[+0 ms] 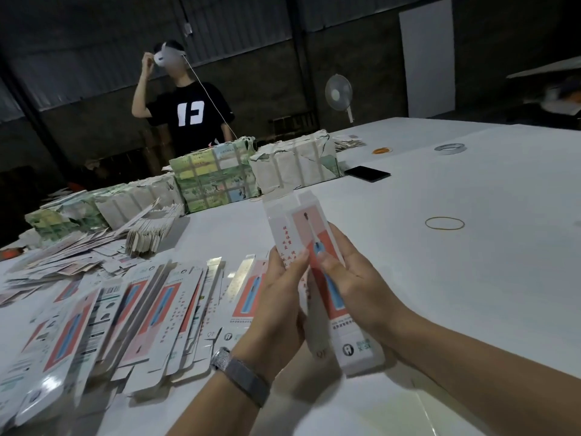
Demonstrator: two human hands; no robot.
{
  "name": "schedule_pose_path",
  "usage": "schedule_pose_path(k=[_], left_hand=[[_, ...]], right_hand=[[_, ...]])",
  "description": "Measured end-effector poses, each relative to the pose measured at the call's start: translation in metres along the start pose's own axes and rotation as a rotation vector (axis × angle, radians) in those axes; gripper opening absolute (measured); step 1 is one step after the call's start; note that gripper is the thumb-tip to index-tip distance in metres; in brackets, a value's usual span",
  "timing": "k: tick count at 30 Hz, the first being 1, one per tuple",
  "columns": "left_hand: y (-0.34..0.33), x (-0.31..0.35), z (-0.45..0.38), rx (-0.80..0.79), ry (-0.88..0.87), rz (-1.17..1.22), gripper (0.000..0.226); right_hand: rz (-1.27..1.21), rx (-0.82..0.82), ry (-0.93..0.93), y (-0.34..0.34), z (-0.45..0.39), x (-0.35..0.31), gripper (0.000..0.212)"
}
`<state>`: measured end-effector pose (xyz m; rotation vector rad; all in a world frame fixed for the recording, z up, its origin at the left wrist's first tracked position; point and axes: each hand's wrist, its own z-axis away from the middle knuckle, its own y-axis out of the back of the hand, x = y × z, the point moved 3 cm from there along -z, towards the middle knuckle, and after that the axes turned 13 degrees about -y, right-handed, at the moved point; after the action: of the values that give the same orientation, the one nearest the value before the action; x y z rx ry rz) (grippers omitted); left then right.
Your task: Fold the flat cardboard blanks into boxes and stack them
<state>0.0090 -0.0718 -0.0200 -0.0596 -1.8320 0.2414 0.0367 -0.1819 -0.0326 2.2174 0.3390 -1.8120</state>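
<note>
In the head view, both hands hold one long box (317, 278) above the white table (471, 278), its far end pointing away from the person. The left hand (279, 306) grips the box from the left side; its thumb lies on the white side panel with red characters, and the other fingers curl behind. The right hand (352, 284) grips from the right; its thumb presses on the pink front panel, and its fingers wrap the right edge. The box looks partly opened, with two faces visible. Left of the hands, many flat blanks (125, 316) lie spread on the table. A rubber band (444, 223) lies well apart to the right.
</note>
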Motion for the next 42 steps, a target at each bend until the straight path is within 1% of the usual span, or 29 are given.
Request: schedule_pose_path(k=[3,5,7,11,13,15,19,23,26,28,35,38,42], left_hand=[[0.002,-0.006,0.0,0.054,-0.016,-0.1,0.049],[0.0,-0.011,-0.001,0.076,-0.037,-0.154,0.053],[-0.002,-0.014,0.0,0.095,-0.063,-0.154,0.056],[-0.006,-0.019,0.003,0.125,-0.071,-0.086,0.063],[-0.003,-0.019,0.002,0.152,-0.086,-0.084,0.068],[0.001,-0.019,0.0,0.151,-0.133,-0.131,0.068],[0.005,-0.012,-0.004,0.083,-0.232,-0.288,0.071],[0.009,-0.011,-0.003,-0.031,-0.254,-0.399,0.066],[0.013,-0.016,-0.003,-0.053,-0.229,-0.391,0.053],[0.013,-0.017,-0.004,-0.062,-0.222,-0.384,0.049],[0.01,-0.018,-0.004,-0.038,-0.198,-0.325,0.047],[0.008,-0.021,-0.003,-0.019,-0.195,-0.317,0.048],[0.008,-0.02,-0.002,0.013,-0.175,-0.282,0.047]], right_hand=[[-0.017,-0.025,-0.016,-0.005,0.002,0.002,0.042],[-0.032,-0.043,-0.037,-0.008,0.004,0.002,0.043],[-0.053,-0.052,-0.043,-0.009,0.004,0.003,0.043],[-0.059,-0.101,-0.05,-0.012,0.006,0.005,0.061],[-0.071,-0.12,-0.047,-0.012,0.005,0.004,0.057],[-0.073,-0.125,-0.048,-0.012,0.005,0.002,0.05],[-0.045,-0.065,-0.033,-0.007,0.001,-0.004,0.049],[-0.073,0.081,-0.071,0.013,-0.007,-0.006,0.037],[-0.028,0.089,-0.101,0.015,-0.007,-0.004,0.033],[-0.013,0.088,-0.106,0.014,-0.007,-0.003,0.032],[0.046,0.174,-0.089,0.02,-0.005,-0.007,0.041],[0.068,0.191,-0.092,0.02,-0.004,-0.009,0.044],[0.069,0.19,-0.048,0.015,0.001,-0.006,0.046]])
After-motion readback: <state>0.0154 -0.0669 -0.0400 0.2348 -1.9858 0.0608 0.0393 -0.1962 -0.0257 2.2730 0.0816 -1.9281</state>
